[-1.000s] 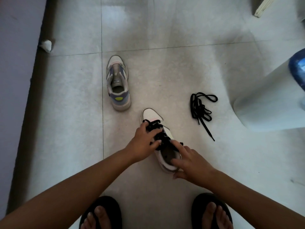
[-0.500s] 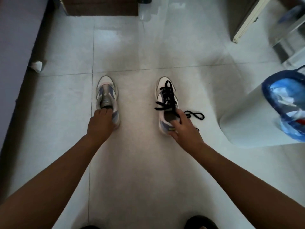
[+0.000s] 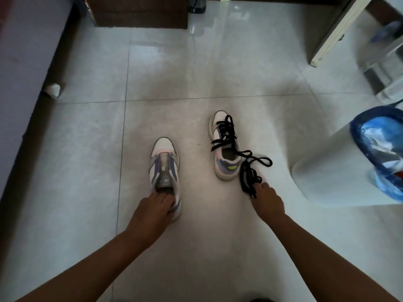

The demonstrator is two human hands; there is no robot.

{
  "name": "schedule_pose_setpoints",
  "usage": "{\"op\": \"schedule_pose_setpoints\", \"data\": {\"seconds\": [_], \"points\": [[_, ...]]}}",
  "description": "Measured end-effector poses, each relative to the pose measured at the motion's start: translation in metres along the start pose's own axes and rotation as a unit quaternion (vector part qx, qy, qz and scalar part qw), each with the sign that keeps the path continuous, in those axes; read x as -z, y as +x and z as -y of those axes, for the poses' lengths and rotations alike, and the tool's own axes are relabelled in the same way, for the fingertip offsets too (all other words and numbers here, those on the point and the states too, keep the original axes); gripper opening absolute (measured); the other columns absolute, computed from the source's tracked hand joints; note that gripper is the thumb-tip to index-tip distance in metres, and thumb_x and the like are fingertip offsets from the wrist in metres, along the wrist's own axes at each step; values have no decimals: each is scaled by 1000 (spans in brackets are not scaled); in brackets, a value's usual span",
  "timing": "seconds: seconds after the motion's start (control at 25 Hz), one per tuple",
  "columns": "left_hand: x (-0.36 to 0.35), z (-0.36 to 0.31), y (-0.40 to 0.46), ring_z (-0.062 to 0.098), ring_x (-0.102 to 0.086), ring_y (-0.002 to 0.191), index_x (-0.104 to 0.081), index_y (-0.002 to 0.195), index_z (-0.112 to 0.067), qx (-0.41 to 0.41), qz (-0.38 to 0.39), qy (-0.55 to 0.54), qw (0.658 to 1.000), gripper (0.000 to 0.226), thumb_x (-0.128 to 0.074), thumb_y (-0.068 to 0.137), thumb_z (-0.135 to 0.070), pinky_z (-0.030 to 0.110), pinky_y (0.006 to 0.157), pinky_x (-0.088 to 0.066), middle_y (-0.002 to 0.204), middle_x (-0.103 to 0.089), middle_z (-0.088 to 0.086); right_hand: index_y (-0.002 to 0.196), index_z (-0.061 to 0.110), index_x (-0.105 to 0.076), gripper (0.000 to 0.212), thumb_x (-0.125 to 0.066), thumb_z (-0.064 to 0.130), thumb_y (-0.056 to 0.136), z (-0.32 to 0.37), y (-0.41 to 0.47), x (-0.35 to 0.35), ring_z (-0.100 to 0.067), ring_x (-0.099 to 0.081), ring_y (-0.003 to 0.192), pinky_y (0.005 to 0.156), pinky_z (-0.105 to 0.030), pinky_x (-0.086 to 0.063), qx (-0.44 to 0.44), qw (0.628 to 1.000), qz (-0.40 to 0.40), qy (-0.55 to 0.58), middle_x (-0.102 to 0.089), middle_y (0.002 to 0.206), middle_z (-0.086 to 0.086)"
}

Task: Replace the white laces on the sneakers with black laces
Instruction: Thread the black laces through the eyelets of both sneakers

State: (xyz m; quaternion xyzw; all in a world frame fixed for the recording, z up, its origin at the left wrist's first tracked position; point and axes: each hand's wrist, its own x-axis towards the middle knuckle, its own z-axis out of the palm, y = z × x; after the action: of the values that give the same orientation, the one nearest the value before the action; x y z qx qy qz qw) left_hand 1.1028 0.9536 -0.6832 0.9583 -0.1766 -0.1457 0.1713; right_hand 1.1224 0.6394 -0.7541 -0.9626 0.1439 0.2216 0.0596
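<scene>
Two white and purple sneakers stand on the tiled floor, toes pointing away from me. The unlaced sneaker point(image 3: 164, 164) is on the left, and my left hand point(image 3: 152, 211) grips its heel, fingers inside the opening. The laced sneaker point(image 3: 225, 147) on the right carries a black lace threaded loosely through its eyelets. Beside its heel lies a loose bundle of black lace point(image 3: 250, 175), and my right hand point(image 3: 268, 199) pinches the near end of that bundle.
A white bin with a blue bag point(image 3: 375, 158) stands at the right. A dark wooden cabinet point(image 3: 139, 12) is at the back, a pale wall with a dark skirting on the left, and a crumpled white scrap point(image 3: 52, 90) lies by it.
My right hand has let go of the laced sneaker and taken hold of the loose black lace. My left hand has drawn the unlaced sneaker nearer to me.
</scene>
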Motion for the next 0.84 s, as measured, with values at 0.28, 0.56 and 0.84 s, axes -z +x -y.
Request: {"op": "schedule_pose_setpoints", "data": {"seconds": [0.28, 0.56, 0.84], "points": [[-10, -14, -6, 21, -57, 100, -53, 112, -13, -16, 52, 73, 996, 23, -53, 94, -27, 28, 75, -49, 113, -59, 4, 92, 14, -49, 6, -52, 17, 87, -36, -52, -11, -20, -55, 78, 65, -28, -39, -38, 995, 26, 86, -57, 87, -1], [28, -30, 8, 11, -56, 101, -53, 114, -23, 3, 144, -20, 989, 31, -48, 94, -46, 25, 80, -43, 116, -60, -2, 82, 22, -67, 17, -60, 6, 85, 31, -74, 87, -3, -56, 55, 54, -17, -46, 133, 902, 157, 381, -65, 70, 4], [126, -84, 54, -1, -63, 84, -63, 103, -18, -76, 23, -396, 915, 14, -60, 91, -23, 17, 78, -50, 90, -68, -10, 71, 19, -64, 19, -62, 25, 89, 96, -80, 194, -11, -52, 63, 62, -24, -44, 240, 853, 142, 442, -60, 65, 4]]}}
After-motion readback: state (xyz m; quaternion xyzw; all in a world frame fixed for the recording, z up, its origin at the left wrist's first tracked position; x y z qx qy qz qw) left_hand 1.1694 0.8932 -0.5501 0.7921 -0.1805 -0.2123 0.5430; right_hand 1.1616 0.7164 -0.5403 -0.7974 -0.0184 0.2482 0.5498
